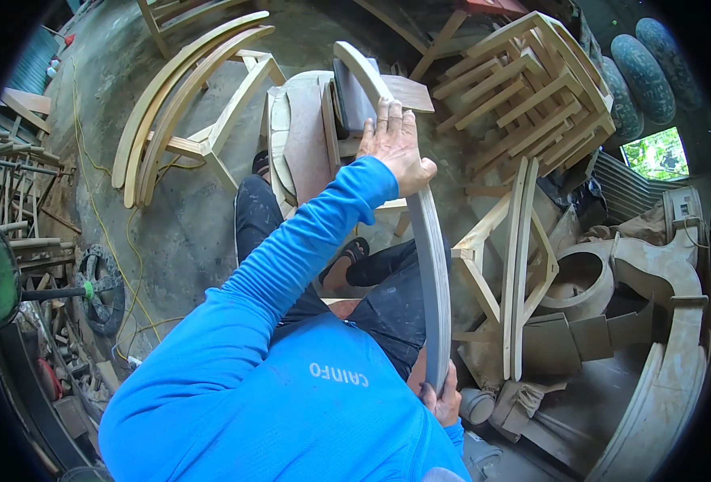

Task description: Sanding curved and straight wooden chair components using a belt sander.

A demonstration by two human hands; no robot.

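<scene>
A long curved wooden slat (429,241) runs from the far middle down to my right side, its edge showing pale layers. My left hand (394,149) lies on its upper part, palm down, with the fingers stretched out along the wood and the thumb apart. At the lower end my right hand (445,397) grips the slat, partly hidden by it. Close to the slat's far end stands a grey flat-faced block (354,95) with a dark edge. That block is set against a wooden stand (303,132) with layered, pale curved sides, in front of my legs.
Several curved slats (182,80) lean on a wooden frame (235,112) at left. Stacked frames (532,88) stand far right, and another frame (484,241) with upright slats is nearer. A dusty machine (653,265) fills the right side. A yellow cord (134,273) crosses the floor.
</scene>
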